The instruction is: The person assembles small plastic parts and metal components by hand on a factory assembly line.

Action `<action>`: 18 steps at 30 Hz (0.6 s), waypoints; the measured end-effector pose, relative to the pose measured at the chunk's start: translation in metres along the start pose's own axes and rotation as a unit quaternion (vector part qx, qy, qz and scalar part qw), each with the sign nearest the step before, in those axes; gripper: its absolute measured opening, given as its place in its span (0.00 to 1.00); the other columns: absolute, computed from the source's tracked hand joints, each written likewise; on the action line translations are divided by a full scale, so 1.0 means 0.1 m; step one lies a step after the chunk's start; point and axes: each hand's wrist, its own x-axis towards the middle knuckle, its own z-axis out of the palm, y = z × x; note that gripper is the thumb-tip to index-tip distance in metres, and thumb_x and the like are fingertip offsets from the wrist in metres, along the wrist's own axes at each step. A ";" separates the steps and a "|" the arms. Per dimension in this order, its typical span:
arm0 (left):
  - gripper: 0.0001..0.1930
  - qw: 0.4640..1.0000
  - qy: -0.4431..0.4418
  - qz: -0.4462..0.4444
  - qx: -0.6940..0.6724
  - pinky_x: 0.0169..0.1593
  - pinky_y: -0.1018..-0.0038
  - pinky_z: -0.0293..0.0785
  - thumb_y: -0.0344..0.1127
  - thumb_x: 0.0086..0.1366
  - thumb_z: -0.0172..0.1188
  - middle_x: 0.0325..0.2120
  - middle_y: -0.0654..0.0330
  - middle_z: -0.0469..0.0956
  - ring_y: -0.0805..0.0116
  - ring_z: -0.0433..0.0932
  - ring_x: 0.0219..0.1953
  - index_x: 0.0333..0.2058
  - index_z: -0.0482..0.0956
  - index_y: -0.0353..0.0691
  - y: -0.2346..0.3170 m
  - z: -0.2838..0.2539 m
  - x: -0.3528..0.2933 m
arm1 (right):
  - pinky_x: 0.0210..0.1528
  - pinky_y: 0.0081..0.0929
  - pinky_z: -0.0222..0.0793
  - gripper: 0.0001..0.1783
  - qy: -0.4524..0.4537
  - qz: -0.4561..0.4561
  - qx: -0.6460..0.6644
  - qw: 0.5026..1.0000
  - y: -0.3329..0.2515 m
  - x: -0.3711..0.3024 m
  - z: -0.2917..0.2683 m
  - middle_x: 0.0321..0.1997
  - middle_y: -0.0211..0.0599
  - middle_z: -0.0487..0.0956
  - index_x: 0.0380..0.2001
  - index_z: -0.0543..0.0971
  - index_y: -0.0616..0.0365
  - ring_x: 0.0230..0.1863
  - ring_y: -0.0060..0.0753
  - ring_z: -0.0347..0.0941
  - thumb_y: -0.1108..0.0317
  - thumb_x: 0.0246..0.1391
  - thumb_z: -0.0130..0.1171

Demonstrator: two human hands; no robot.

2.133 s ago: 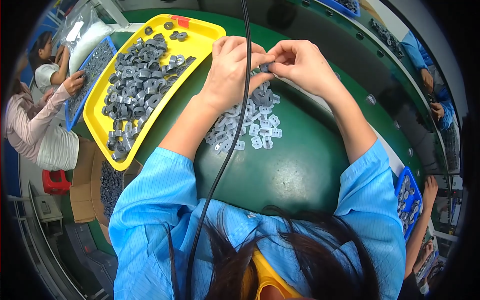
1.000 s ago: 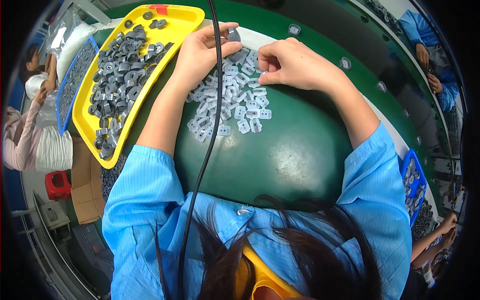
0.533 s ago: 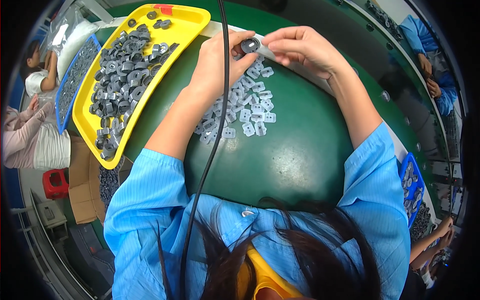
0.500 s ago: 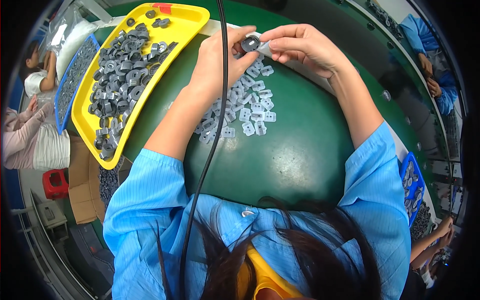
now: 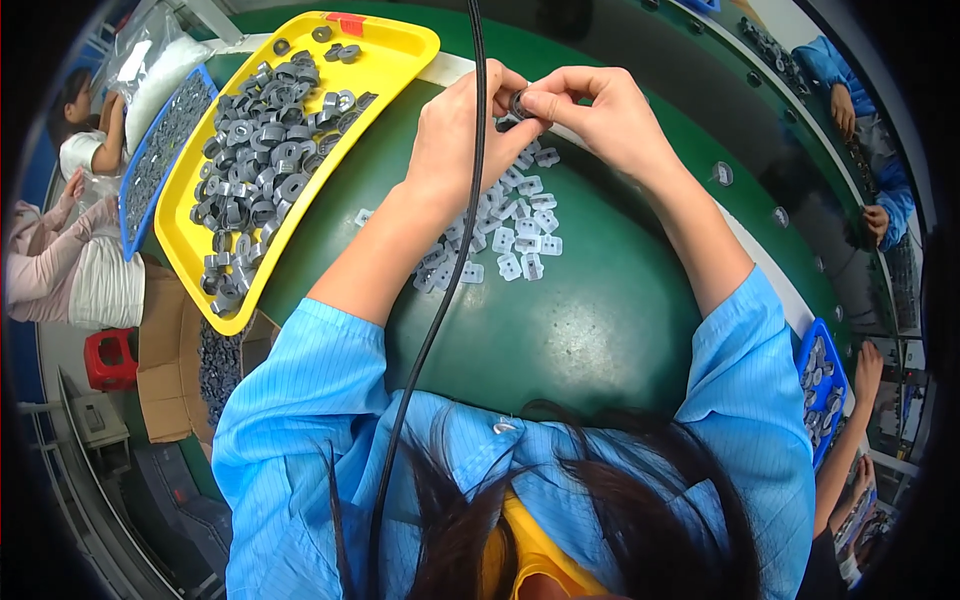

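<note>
A small round dark grey plastic part (image 5: 518, 104) sits between my two hands at the far side of the bench. My left hand (image 5: 462, 128) is closed around it from the left, its fingertips partly hidden. My right hand (image 5: 600, 118) pinches the part's right side, thumb pressed against it. Below the hands lies a loose pile of translucent white plastic pieces (image 5: 527, 243) with small holes. To the left, a yellow tray (image 5: 392, 45) holds many grey ring-shaped parts (image 5: 262, 150).
A black cable (image 5: 432, 345) hangs across the view in front of my left forearm. A blue tray (image 5: 133, 205) and an open cardboard box (image 5: 165, 375) are at the left. Another blue tray (image 5: 822, 380) stands at the right. Co-workers sit on both sides.
My right hand has closed in on the round part, and its fingers now press it. The translucent piece it pinched earlier is no longer visible. The view has shifted slightly.
</note>
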 end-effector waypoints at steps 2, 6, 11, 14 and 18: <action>0.16 1.000 0.013 -0.007 0.001 0.32 0.74 0.76 0.33 0.45 0.69 0.22 0.59 0.76 0.67 0.77 0.25 0.31 0.71 0.38 -0.01 0.01 0.01 | 0.28 0.21 0.67 0.12 0.055 -0.030 -0.039 0.997 -0.03 0.01 0.02 0.19 0.28 0.76 0.25 0.81 0.61 0.22 0.18 0.70 0.62 0.43 0.66; 0.16 0.999 0.037 -0.005 -0.006 0.31 0.74 0.75 0.32 0.44 0.69 0.22 0.59 0.75 0.67 0.76 0.25 0.31 0.71 0.38 0.01 0.03 0.01 | 0.27 0.26 0.67 0.08 0.140 -0.221 -0.181 0.948 0.04 -0.01 0.04 0.19 0.30 0.75 0.25 0.80 0.58 0.24 0.24 0.71 0.66 0.43 0.65; 0.16 0.999 0.010 -0.007 0.035 0.35 0.77 0.74 0.33 0.46 0.70 0.27 0.61 0.77 0.72 0.76 0.29 0.34 0.75 0.36 0.02 0.00 0.00 | 0.30 0.26 0.68 0.07 0.123 -0.213 -0.172 0.954 0.07 -0.04 0.03 0.24 0.31 0.76 0.26 0.81 0.57 0.27 0.27 0.72 0.67 0.43 0.64; 0.17 0.999 0.013 0.004 0.036 0.35 0.76 0.74 0.33 0.45 0.71 0.29 0.60 0.77 0.70 0.77 0.30 0.33 0.76 0.37 0.00 0.02 -0.01 | 0.33 0.21 0.68 0.08 0.090 -0.103 -0.083 0.987 0.14 0.01 0.01 0.30 0.31 0.78 0.30 0.81 0.58 0.30 0.23 0.73 0.67 0.45 0.64; 0.19 0.992 0.055 0.117 0.012 0.38 0.68 0.71 0.33 0.40 0.72 0.33 0.61 0.74 0.62 0.75 0.35 0.32 0.74 0.41 -0.07 -0.01 0.00 | 0.37 0.16 0.69 0.12 -0.096 0.136 0.280 0.945 0.10 0.03 -0.11 0.37 0.33 0.80 0.36 0.80 0.61 0.33 0.18 0.73 0.67 0.49 0.63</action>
